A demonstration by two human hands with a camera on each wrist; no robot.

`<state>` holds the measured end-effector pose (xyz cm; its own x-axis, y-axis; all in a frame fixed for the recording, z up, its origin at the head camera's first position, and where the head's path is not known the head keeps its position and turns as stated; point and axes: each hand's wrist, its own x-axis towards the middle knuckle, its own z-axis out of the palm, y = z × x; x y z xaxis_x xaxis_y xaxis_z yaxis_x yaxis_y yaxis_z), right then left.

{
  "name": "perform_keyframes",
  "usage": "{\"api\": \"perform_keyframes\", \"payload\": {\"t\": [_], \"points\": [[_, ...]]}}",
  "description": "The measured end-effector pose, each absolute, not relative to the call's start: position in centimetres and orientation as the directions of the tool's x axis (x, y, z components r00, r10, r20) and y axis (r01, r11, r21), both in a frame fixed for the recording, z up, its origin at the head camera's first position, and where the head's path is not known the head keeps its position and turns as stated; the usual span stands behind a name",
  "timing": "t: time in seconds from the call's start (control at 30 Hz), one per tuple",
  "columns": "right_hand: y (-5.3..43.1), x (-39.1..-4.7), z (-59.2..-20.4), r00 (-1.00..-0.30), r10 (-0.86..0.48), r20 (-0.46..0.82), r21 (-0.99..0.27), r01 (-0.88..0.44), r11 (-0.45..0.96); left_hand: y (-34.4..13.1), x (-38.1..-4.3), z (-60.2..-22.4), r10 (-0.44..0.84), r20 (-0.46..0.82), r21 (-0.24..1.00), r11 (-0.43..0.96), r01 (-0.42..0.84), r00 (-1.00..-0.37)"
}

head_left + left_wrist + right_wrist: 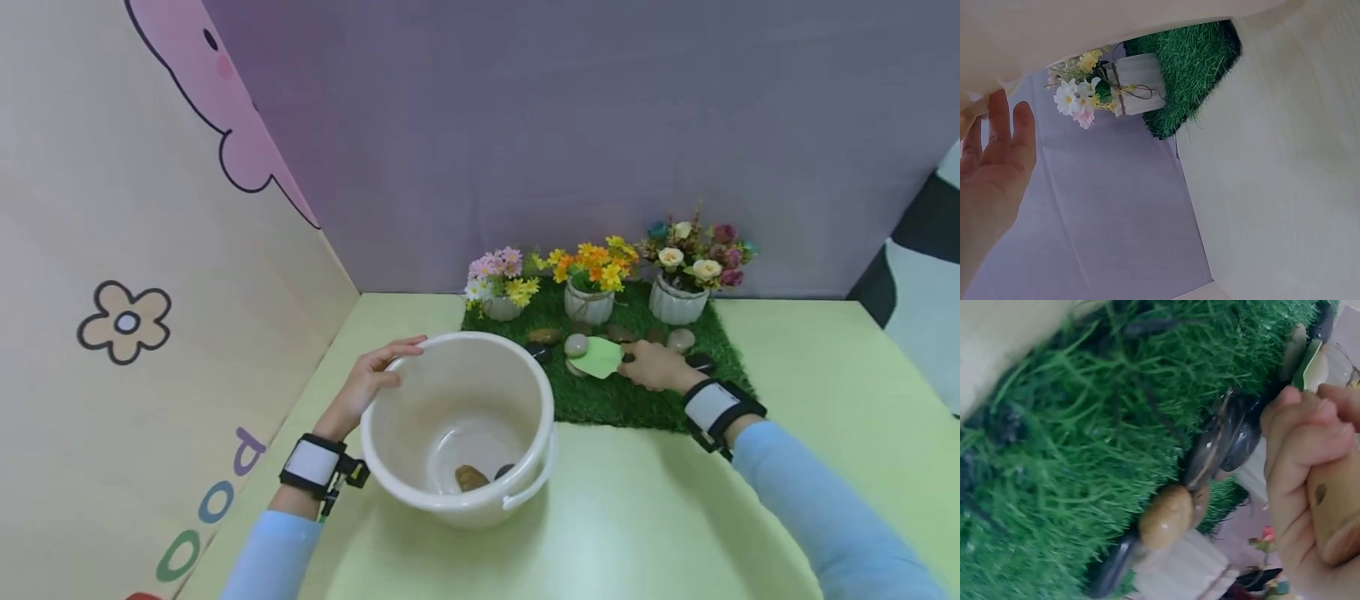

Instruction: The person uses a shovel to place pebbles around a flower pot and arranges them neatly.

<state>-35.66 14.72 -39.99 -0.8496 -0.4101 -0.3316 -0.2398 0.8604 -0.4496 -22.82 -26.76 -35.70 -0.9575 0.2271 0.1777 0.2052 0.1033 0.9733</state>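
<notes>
My left hand (371, 383) holds a white bucket (457, 502) by the left side of its rim; the bucket is tilted towards me. Inside it, on the bottom, lie a brown stone (471, 477) and part of a dark one. In my right hand (654, 367) is a small trowel with a light green blade (600, 358); the right wrist view shows fingers curled round its wooden handle (1335, 512). A pale round stone (577, 345) sits at the blade's far left edge. Several other stones, among them a tan one (1166, 515), lie in a row on the artificial grass mat (622, 404).
Along the back of the mat stand three white pots with pink-and-white flowers (501, 275), orange flowers (592, 265) and mixed roses (693, 258). A purple wall (570, 133) rises behind the light green table (637, 517). A decorated wall (187, 350) borders the left.
</notes>
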Motion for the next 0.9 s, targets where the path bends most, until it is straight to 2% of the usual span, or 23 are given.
{"api": "perform_keyframes", "payload": {"t": [0.13,0.27,0.53,0.7,0.9], "points": [[14.0,-34.9,-40.3,-0.860,-0.367,-0.356,-0.351,-0.241,0.905,-26.8,-22.4,-35.8,0.226,0.168,0.973,0.118,0.198,-0.960],[13.8,-34.3,-40.1,-0.865,-0.347,-0.363,-0.339,-0.224,0.914,-26.7,-22.3,-35.8,0.230,0.159,0.975,0.119,0.190,-0.960],[14.4,-34.0,-39.8,-0.867,-0.371,-0.332,-0.379,-0.237,0.894,-26.1,-22.4,-35.4,0.214,0.139,0.978,0.124,0.168,-0.967],[14.8,-34.1,-39.3,-0.867,-0.396,-0.302,-0.358,-0.282,0.890,-26.0,-22.5,-35.3,0.212,0.140,0.978,0.124,0.168,-0.967],[14.5,-33.8,-37.5,-0.860,-0.424,-0.285,-0.393,-0.298,0.870,-26.5,-22.3,-35.5,0.208,0.156,0.975,0.124,0.184,-0.966]]}}
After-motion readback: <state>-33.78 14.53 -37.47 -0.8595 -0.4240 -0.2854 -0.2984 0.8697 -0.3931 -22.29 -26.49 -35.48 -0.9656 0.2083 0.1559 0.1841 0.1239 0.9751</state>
